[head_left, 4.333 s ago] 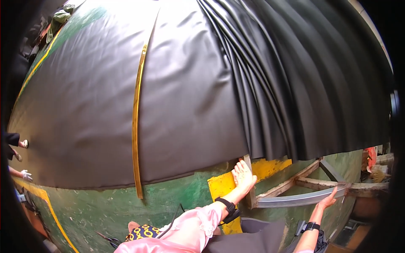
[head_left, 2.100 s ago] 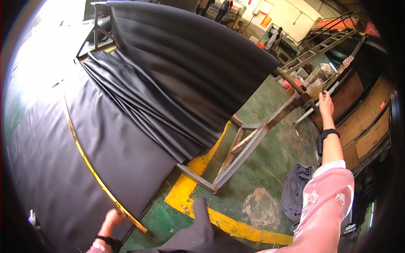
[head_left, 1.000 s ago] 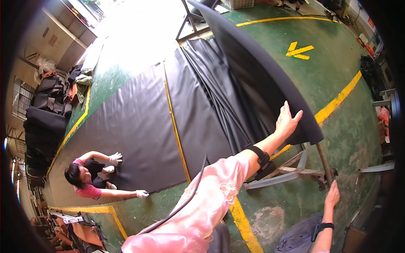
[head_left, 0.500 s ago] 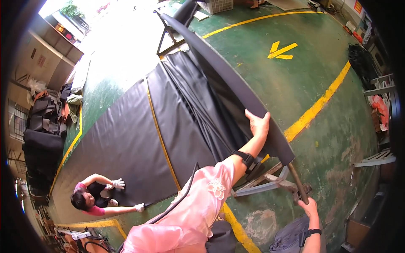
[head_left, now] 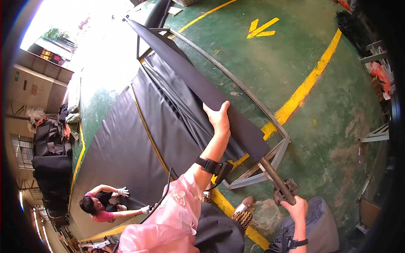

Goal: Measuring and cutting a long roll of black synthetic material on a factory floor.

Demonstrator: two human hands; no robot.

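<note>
A long roll of black sheet slants from the far left down to the near right on a metal pipe. My left hand rests against the roll near its near end, thumb and fingers spread. My right hand is wrapped round the bare end of the pipe. From the roll, a wide black sheet with loose folds spreads over the floor to the left. A yellow strip crosses under or along it. A metal frame stands beneath the roll.
At the lower left a co-worker in white gloves crouches with both hands at the sheet's edge. A grey bundle lies near my right hand. Black material is piled along the left wall. Yellow lines mark the green floor.
The roll and both my hands sit further left in view, and more of the frame's rail shows beside the roll. My left hand stays on the roll and my right hand on the pipe.
</note>
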